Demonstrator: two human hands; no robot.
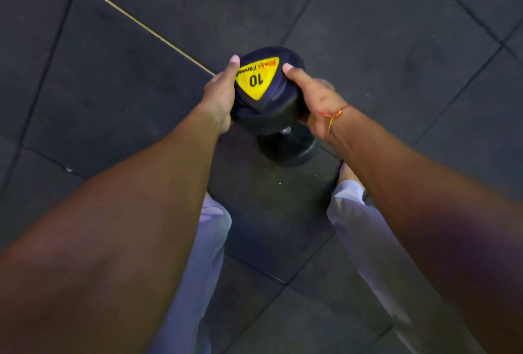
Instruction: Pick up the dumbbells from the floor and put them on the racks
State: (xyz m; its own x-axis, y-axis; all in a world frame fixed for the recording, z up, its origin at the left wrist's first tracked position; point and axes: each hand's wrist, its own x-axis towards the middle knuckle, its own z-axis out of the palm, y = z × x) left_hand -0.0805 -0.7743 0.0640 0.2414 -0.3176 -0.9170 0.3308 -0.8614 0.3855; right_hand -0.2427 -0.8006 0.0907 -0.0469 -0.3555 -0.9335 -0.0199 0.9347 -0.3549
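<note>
A black dumbbell (268,110) stands on end in front of me, its upper head facing the camera with a yellow triangular label marked "10". Its lower head (287,149) is close to the dark floor; I cannot tell whether it touches. My left hand (220,98) clasps the left side of the upper head, thumb up along its edge. My right hand (314,101), with a red and yellow thread at the wrist, clasps the right side. The handle is mostly hidden under the upper head. No rack is in view.
Dark rubber floor tiles (382,42) with visible seams spread all around. A pale line (127,15) crosses the floor at the upper left. My legs in light trousers (365,229) stand apart just behind the dumbbell.
</note>
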